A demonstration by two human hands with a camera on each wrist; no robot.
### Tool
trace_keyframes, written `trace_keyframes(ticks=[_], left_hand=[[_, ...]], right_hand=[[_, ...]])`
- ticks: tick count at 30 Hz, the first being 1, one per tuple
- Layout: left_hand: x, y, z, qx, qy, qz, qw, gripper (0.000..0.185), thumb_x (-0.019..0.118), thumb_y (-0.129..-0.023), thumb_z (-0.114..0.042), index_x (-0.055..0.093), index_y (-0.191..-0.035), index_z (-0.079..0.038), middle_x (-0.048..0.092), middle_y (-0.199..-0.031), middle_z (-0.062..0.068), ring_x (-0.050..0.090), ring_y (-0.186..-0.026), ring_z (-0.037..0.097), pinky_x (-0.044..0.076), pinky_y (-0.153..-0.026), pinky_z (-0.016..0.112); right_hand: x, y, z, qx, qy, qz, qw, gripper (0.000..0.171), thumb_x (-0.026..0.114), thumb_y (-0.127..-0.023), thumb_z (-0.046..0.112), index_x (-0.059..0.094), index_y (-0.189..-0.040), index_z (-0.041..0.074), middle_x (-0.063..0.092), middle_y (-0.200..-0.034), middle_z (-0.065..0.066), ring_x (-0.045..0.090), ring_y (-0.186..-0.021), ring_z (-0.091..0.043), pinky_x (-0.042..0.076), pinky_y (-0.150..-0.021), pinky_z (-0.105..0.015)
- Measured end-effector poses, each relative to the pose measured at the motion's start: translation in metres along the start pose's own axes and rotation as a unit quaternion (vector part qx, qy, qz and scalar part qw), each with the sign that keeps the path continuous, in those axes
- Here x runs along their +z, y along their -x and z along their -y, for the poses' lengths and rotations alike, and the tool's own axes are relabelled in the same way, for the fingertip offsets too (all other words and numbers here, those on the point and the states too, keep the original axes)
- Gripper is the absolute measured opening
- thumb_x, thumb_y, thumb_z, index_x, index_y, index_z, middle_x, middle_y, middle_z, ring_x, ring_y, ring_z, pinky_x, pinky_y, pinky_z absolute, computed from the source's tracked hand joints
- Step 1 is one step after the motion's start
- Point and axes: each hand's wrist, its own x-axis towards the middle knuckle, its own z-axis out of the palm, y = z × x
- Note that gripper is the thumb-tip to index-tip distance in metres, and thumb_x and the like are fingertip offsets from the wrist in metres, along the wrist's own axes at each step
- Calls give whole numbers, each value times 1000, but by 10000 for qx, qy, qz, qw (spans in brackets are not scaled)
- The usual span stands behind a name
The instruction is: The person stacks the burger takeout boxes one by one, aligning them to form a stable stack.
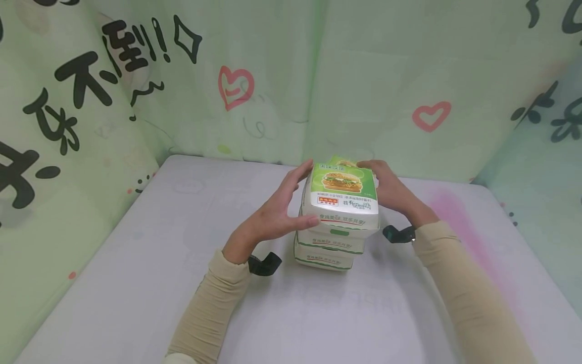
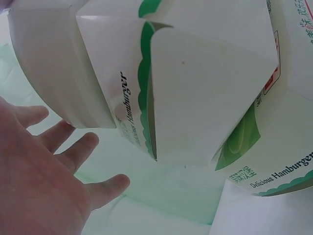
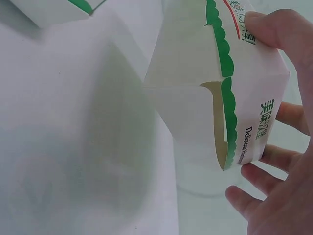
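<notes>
White and green burger boxes stand in a stack (image 1: 329, 258) on the table, with a picture of a burger on the top box (image 1: 342, 215). My left hand (image 1: 277, 212) is at the top box's left side, thumb along its front. In the left wrist view, the fingers of the left hand (image 2: 41, 161) are spread beside the boxes. Behind the top box, my right hand (image 1: 391, 189) holds another burger box (image 1: 338, 161), mostly hidden in the head view. The right wrist view shows this held box (image 3: 244, 88) with the thumb on one face and fingers beneath.
The stack rests on a white table (image 1: 182, 303) with a pink smear (image 1: 464, 227) at the right. Pale green curtains (image 1: 273, 40) with black lettering and red hearts surround the table. A dark band (image 1: 264, 264) is worn on each wrist.
</notes>
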Motion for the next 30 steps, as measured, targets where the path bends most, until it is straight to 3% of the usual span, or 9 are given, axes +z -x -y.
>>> trace_keyframes(ticks=[2,7,15,24,30], left_hand=[[0,0,0,-12,6,-3,10000,101,70,-83,-42,8,-160,-21,14,-166,-2,18,-151,9,20,-121,55],[1,0,0,-53,12,-9,10000,99,71,-83,-42,8,-159,-30,14,-164,-11,18,-150,8,20,-121,55],[1,-1,1,-16,35,-3,10000,102,70,-83,-45,8,-160,-21,14,-165,-4,18,-150,10,20,-121,58],[1,0,2,-24,-18,-23,10000,103,68,-82,-54,8,-160,-24,15,-166,-3,19,-150,10,21,-121,56],[2,0,0,-44,-12,-21,10000,100,68,-82,-55,8,-159,-33,15,-164,-9,19,-150,8,21,-121,55]], right_hand=[[-4,3,1,137,72,21,9999,75,73,-88,29,38,-149,5,23,-158,-21,27,-143,-41,30,-110,-67],[-11,7,2,186,200,-112,9996,75,73,-87,30,39,-149,5,24,-158,-22,28,-143,-41,31,-111,-64],[-20,14,2,234,282,-338,9988,71,73,-88,28,40,-147,7,25,-157,-21,29,-142,-40,32,-111,-62],[-31,23,7,257,342,-446,9981,69,71,-88,26,40,-148,10,25,-158,-19,30,-140,-39,31,-112,-63],[-40,27,10,156,430,-590,9972,71,73,-88,31,40,-148,10,27,-157,-18,31,-140,-39,30,-112,-65]])
